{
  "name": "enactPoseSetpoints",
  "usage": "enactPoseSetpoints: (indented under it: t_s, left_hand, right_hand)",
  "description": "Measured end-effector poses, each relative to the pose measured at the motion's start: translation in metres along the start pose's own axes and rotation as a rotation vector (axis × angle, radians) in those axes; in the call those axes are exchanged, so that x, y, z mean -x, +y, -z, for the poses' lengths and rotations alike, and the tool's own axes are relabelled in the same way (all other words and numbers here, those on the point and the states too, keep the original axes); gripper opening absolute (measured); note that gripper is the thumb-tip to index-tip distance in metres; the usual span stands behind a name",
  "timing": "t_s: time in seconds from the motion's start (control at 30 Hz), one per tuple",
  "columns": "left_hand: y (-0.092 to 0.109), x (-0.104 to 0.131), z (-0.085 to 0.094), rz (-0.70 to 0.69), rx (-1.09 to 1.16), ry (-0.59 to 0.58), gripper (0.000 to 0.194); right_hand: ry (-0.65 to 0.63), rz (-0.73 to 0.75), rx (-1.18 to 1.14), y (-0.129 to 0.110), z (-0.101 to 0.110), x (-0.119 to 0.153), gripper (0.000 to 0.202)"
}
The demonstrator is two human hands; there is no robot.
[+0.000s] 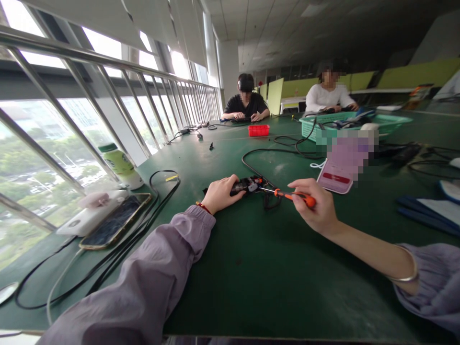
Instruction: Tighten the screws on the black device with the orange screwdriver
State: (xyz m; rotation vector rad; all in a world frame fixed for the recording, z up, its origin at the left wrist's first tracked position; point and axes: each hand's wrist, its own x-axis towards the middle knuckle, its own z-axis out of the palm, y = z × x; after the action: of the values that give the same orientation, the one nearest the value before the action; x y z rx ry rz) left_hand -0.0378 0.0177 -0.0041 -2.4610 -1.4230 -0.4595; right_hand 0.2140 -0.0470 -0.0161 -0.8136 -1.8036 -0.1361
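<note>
On the green table (230,287), my left hand (220,194) is closed around a small black device (247,186) with grey and orange parts at its right end. A black cable runs from the device toward the back of the table. In my right hand (318,208) is a screwdriver (287,194) with an orange and black handle, held between thumb and fingers. Its metal shaft points left, and the tip meets or nearly meets the device's right end; actual contact is too small to tell.
At left lie a phone (117,223), a white power bank (91,213), looped black cables and a green-capped bottle (120,165). Right of centre are a pink phone (338,167) and a green basket (391,125). Farther back sit a red box (258,130) and two people.
</note>
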Motion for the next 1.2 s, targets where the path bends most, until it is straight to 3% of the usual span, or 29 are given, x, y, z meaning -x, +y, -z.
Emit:
enactPoseSetpoints:
  t_s: [0.1, 0.27, 0.47, 0.67, 0.83, 1.03, 1.2]
  left_hand:
    - [0.0003, -0.0002, 0.0000, 0.005, -0.001, -0.005, 0.034]
    - [0.0009, 0.0000, 0.0006, 0.017, -0.003, -0.018, 0.035]
    - [0.0007, 0.0000, 0.0009, 0.019, -0.002, -0.018, 0.035]
    - [-0.0006, 0.0001, -0.0012, 0.019, -0.004, -0.019, 0.035]
    - [-0.0012, 0.0002, -0.0017, 0.005, -0.004, -0.004, 0.035]
    - [-0.0010, 0.0004, -0.0019, 0.007, -0.019, -0.006, 0.035]
    - [-0.0014, 0.0006, -0.0023, -0.002, -0.009, 0.003, 0.034]
  right_hand:
    - [-0.032, -0.012, -0.018, -0.0001, 0.0008, -0.0001, 0.012]
    - [0.099, 0.013, -0.041, 0.0020, -0.0014, 0.0000, 0.031]
    - [-0.050, -0.065, -0.061, -0.0009, 0.0006, 0.0000, 0.015]
    - [0.100, -0.001, -0.066, 0.0007, -0.0011, 0.0001, 0.031]
    - [-0.009, -0.035, -0.047, -0.0033, -0.0003, -0.0010, 0.018]
    - [0.109, -0.051, -0.103, 0.0009, -0.0034, 0.0012, 0.034]
    - [0.036, -0.066, -0.057, 0.0002, -0.0024, 0.0012, 0.020]
